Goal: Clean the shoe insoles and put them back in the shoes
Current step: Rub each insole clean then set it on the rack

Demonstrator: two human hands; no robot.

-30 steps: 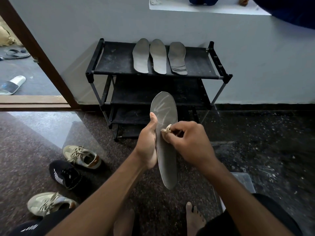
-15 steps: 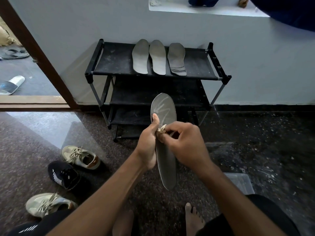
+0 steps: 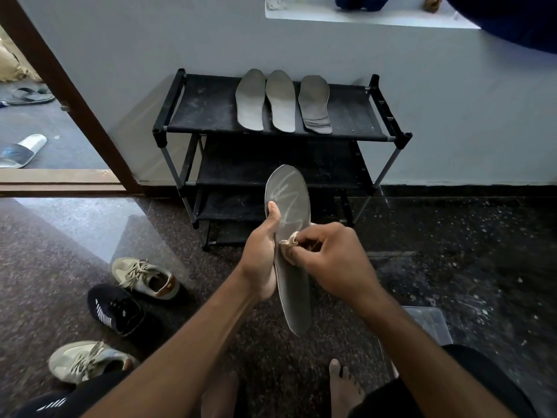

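1. Insole (image 3: 294, 291), grey, is held in the air in front of the rack (image 3: 205, 110), toe end up and heel end down, above the floor (image 3: 452, 251).
2. Left grip (image 3: 260, 260) is closed round the insole's left edge at about mid-length, with the thumb lying up along its face.
3. Right grip (image 3: 334, 260) pinches a small beige cloth (image 3: 289, 241) in curled fingers. The cloth is pressed on the insole's face, just beside the left thumb's base.
4. The rack is black with several tiers and stands against the wall.
5. Three shelf insoles lie side by side on its top shelf, toes to the wall: left (image 3: 250, 101), middle (image 3: 281, 101), right (image 3: 315, 104). The left and middle ones nearly touch. The right one lies a little apart and has a ribbed heel.
6. On the floor at left are a beige sneaker (image 3: 144, 277), a black sneaker (image 3: 116, 309) just beside it, and a second beige sneaker (image 3: 87, 359) nearer the camera.
7. A clear box (image 3: 428, 322) sits on the floor, partly hidden by the right forearm.
8. Bare feet (image 3: 343, 387) are at the bottom edge.
9. Slippers (image 3: 22, 150) lie beyond the doorway at left.
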